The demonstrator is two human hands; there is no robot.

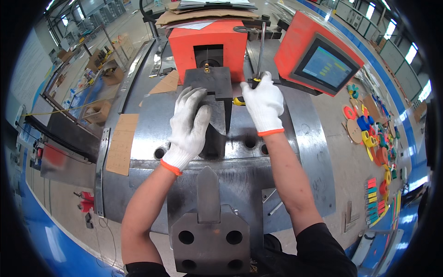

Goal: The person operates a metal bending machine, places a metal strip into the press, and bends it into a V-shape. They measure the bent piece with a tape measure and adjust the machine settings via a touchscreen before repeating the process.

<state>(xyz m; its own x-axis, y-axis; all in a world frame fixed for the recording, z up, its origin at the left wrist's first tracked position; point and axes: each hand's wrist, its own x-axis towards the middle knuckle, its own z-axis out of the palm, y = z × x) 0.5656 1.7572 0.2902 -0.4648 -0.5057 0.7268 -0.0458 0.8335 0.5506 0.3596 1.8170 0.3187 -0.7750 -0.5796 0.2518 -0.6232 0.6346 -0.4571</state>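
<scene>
My left hand (pixel 188 123), in a white glove with an orange cuff, lies over the left side of a dark steel block (pixel 210 81), fingers stretched out and holding nothing. A small brass-coloured fitting (pixel 206 68) sits at the block's far end, before the opening of a red machine housing (pixel 184 48). To the right of the block, my gloved right hand (pixel 265 102) is closed round what looks like a screwdriver (pixel 256 82), with a yellow-and-black handle and a long metal shaft pointing up. Most of the handle is hidden. Beside that hand lies a yellow-and-black object (pixel 238 100), partly covered.
Nearest me, a pointed steel tool (pixel 208 194) rises from a plate with large holes. A red control box with a screen (pixel 327 64) stands right of the housing. Cardboard (pixel 122 145) lies on the steel table (pixel 152 189) at left. Coloured tape rolls (pixel 364 123) cover the floor at right.
</scene>
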